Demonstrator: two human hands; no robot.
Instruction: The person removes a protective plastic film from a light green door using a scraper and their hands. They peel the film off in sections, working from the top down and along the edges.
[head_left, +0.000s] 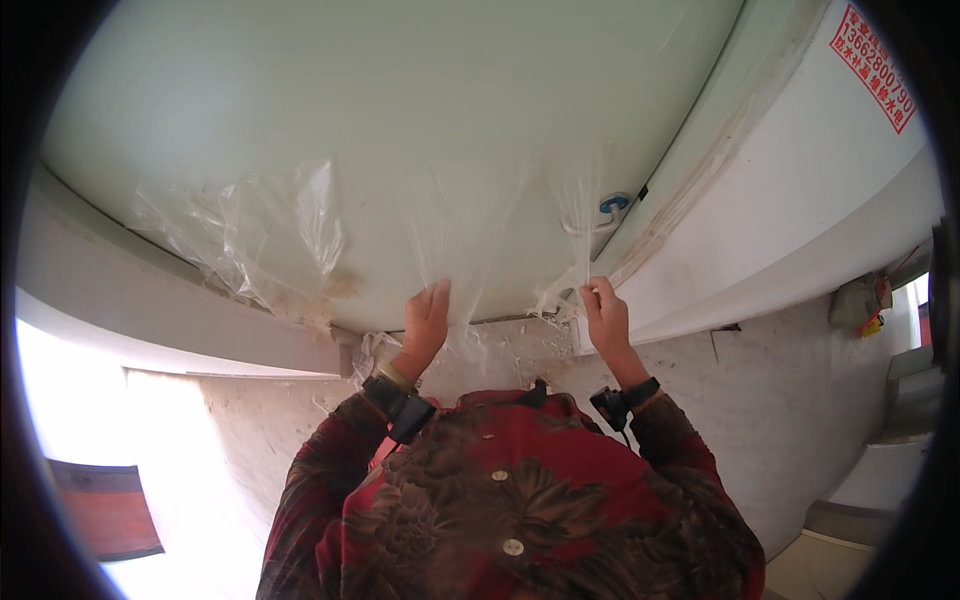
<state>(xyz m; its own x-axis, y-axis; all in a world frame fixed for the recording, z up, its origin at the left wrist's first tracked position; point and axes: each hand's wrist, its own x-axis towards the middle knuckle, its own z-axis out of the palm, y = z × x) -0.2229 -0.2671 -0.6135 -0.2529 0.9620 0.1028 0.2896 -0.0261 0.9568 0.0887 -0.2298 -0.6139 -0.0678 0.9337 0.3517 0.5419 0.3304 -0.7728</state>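
A sheet of clear plastic film (465, 225) hangs against a pale green door (420, 82). My left hand (427, 319) pinches the film low on the door, and folds fan upward from the fingers. Farther right, my right hand (606, 319) grips another gathered strand of it, just below the metal door handle (596, 225) with its blue round base. Part of the film's upper edge is too clear to follow. A crumpled, shiny stretch of plastic (262, 225) clings to the door's left side.
A white wall (810, 195) with a red printed notice flanks the door at right. Torn plastic scraps (551, 304) lie by the door's bottom corner. Stairs (855, 480) descend or rise at the right; a greenish bag (859, 304) sits on the floor (735, 405) near them.
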